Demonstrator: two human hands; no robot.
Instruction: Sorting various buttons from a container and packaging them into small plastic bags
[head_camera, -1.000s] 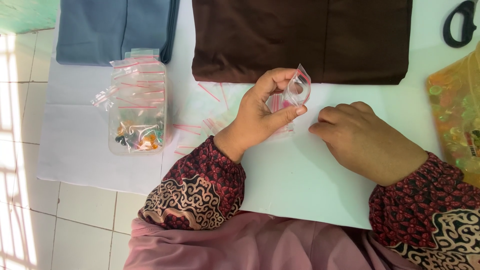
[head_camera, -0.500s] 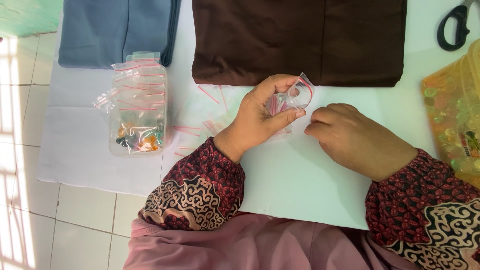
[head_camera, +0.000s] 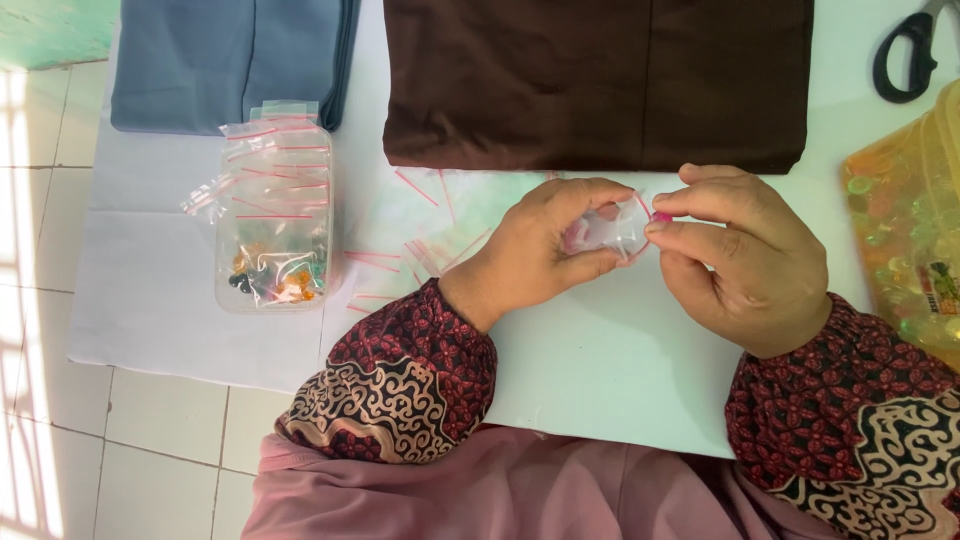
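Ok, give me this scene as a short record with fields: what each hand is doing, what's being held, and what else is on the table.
left hand: left hand cups a small clear zip bag from below
right hand: right hand pinches the bag's pink top edge with its fingers
bag contents: too small to tell
left of hands: clear plastic tub holding more small bags and coloured bits
loose items: empty small bags on the white table
far edge: folded brown cloth, folded blue-grey cloth
right side: black scissors, yellow-orange plastic bag
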